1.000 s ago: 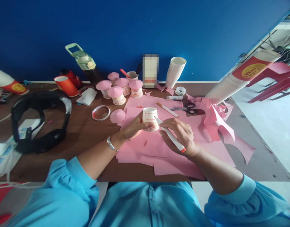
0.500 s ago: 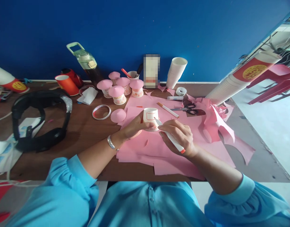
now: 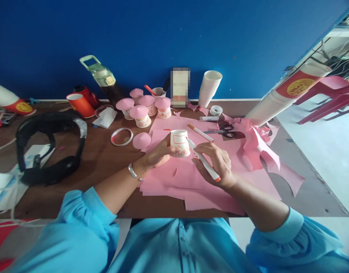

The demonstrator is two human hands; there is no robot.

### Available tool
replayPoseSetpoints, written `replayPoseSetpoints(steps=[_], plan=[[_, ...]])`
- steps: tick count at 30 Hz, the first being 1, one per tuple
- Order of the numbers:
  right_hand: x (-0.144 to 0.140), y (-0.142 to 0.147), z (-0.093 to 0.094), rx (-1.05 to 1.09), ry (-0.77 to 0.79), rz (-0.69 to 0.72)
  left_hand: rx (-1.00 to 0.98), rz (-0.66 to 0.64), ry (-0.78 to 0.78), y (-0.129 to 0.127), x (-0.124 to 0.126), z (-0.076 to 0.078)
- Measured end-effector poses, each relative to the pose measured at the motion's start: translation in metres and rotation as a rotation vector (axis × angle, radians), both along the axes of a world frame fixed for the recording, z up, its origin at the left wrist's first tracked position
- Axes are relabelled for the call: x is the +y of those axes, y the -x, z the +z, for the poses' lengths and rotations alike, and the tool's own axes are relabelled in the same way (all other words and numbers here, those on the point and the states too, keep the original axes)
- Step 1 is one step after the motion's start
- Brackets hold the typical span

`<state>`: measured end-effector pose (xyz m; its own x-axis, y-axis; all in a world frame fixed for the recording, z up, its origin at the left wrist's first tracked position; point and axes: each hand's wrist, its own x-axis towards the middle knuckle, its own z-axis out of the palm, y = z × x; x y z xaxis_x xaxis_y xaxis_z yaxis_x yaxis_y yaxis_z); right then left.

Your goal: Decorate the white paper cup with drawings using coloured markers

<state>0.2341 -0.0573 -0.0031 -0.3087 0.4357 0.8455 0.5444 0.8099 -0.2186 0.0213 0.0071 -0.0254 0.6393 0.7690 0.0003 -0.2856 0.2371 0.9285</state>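
Observation:
My left hand (image 3: 157, 155) grips a small white paper cup (image 3: 179, 143) standing upside down on pink paper sheets (image 3: 191, 178). The cup carries an orange drawn outline and a printed pattern near its rim. My right hand (image 3: 216, 163) holds a white marker with an orange end (image 3: 203, 159), its tip touching the cup's right side. A silver bracelet (image 3: 132, 171) sits on my left wrist.
Several pink-capped cups (image 3: 142, 110) and a loose pink paper cap (image 3: 141, 140) lie behind. Scissors (image 3: 225, 131), another marker (image 3: 200, 132), tape rolls (image 3: 121, 136), a stack of white cups (image 3: 210, 87), a bottle (image 3: 102, 77), black headphones (image 3: 49, 148) and pink scraps (image 3: 262, 148) crowd the brown table (image 3: 100, 163).
The marker tip has shifted a little along the cup's right side, and the cup has turned slightly in my left hand. The view has tipped slightly.

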Motion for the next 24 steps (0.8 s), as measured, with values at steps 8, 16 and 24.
replayPoseSetpoints(steps=[8, 16, 24], plan=[[-0.001, 0.000, 0.002, -0.028, -0.011, 0.008, 0.002, -0.006, 0.000, 0.000, 0.001, -0.004], [0.000, -0.001, 0.004, -0.054, 0.018, 0.031, 0.033, 0.002, -0.017, -0.002, -0.002, 0.004], [-0.001, 0.000, 0.004, -0.086, 0.009, 0.042, 0.077, 0.019, -0.044, -0.003, -0.003, 0.002]])
